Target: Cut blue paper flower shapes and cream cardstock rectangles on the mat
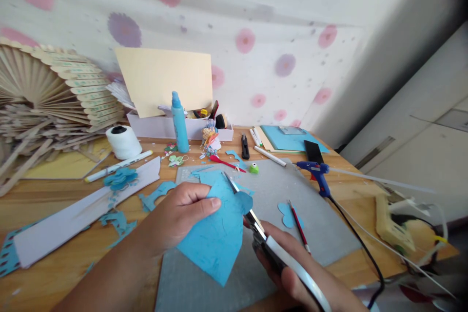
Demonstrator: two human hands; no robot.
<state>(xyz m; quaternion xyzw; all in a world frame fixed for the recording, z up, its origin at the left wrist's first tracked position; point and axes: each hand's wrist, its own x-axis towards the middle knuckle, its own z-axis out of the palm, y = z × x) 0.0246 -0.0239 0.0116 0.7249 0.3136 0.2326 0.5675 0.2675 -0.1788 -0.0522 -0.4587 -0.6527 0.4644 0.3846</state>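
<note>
Pinched between the thumb and fingers of my left hand (pixel 192 209) is a sheet of blue paper (pixel 215 248), held above the grey cutting mat (pixel 190 287). My right hand (pixel 292 258) grips a pair of scissors (pixel 259 234), whose blades reach up to the right edge of the paper. A rounded blue flap (pixel 244 202) curls over the blades, and part of the cut is hidden behind it. To the right on the mat lie blue heart-like paper cutouts (pixel 285 214), with a dark red pen-like tool (pixel 299 226) across them.
A blue glue gun (pixel 318 173) with a black cord rests at the mat's right. Behind stand a blue bottle (pixel 179 124) and a white thread spool (pixel 123 142). Blue scraps (pixel 157 195) and a white paper strip (pixel 87 212) lie left; wooden sticks (pixel 40 122) fill the far left.
</note>
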